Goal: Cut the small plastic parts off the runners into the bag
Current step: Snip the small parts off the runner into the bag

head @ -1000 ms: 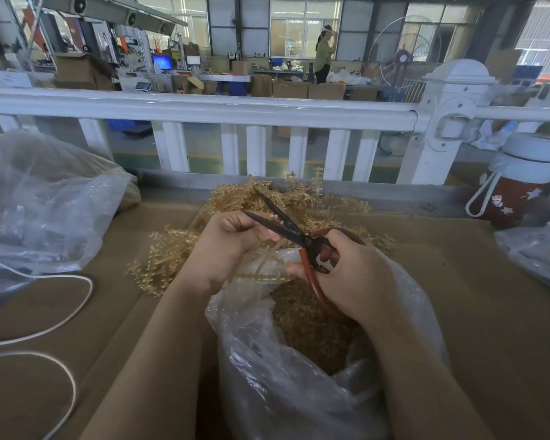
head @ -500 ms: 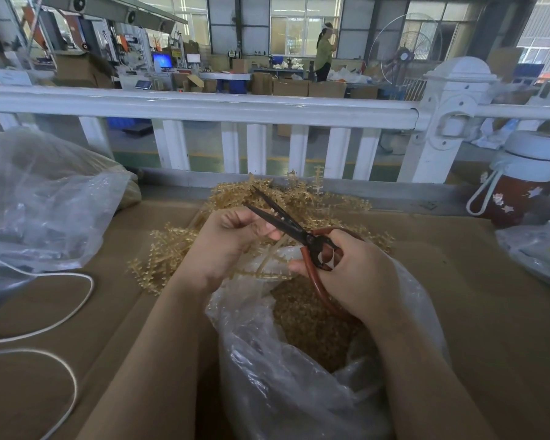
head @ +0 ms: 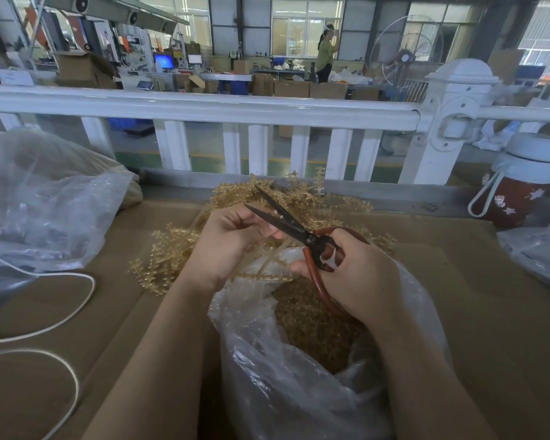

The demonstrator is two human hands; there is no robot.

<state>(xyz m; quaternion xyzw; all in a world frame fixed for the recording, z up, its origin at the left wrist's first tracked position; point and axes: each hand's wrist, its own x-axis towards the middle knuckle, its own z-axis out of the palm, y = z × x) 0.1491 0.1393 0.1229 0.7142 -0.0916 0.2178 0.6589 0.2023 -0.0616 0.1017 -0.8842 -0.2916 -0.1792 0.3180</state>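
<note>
Right hand [head: 359, 277] grips red-handled black scissors [head: 294, 228], blades parted and pointing up-left, as left hand [head: 226, 246] pinches an amber plastic runner [head: 267, 271] over the clear plastic bag [head: 299, 392]

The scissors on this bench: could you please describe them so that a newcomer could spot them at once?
Start at the white railing across the back of the cardboard-covered bench, then drop to the clear plastic bag of small tan parts at the front. Just above its mouth, the right hand holds the scissors. Their dark, parted blades and red-brown looped handles stand out against the pale tan runners around them.
</note>
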